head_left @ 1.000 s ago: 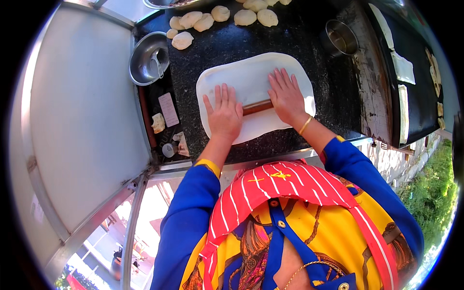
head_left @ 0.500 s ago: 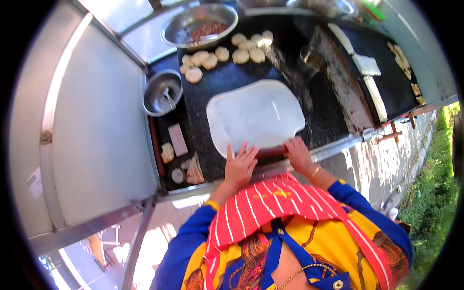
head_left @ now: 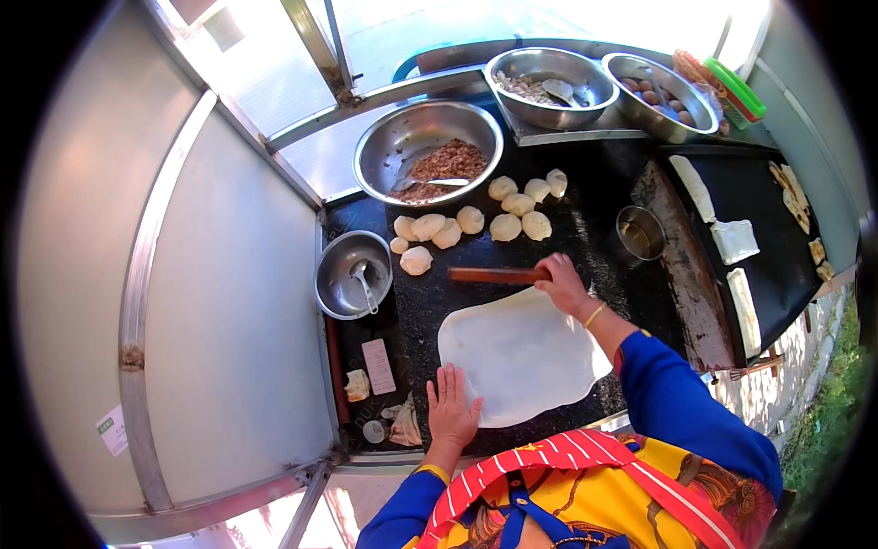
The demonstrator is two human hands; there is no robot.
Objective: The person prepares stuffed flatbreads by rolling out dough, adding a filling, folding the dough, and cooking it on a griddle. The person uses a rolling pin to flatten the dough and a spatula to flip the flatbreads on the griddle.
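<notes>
A thin, wide sheet of white dough [head_left: 517, 357] lies flat on the dark worktop [head_left: 416, 329]. My left hand [head_left: 452, 405] rests at its lower left edge, fingers spread and pointing away from me. At the sheet's far side, my right hand [head_left: 564, 282] grips one end of a brown rolling pin [head_left: 497, 274]. The pin points left from my fist, just beyond the dough's far edge. Two groups of round dough balls [head_left: 439, 231] sit past the pin, several in each.
Behind the dough balls stands a steel bowl of brown filling [head_left: 457, 162]; a smaller bowl with a spoon [head_left: 334, 285] is at left. A metal cup [head_left: 639, 235] stands beside the black griddle [head_left: 713, 197], which holds white dough strips [head_left: 744, 309]. Farther back is a bowl of eggs [head_left: 666, 102].
The rolling pin has gone from the dough's near edge to beyond its far edge, now in my right hand alone. My left hand lies at the lower left edge. The view has tilted farther away.
</notes>
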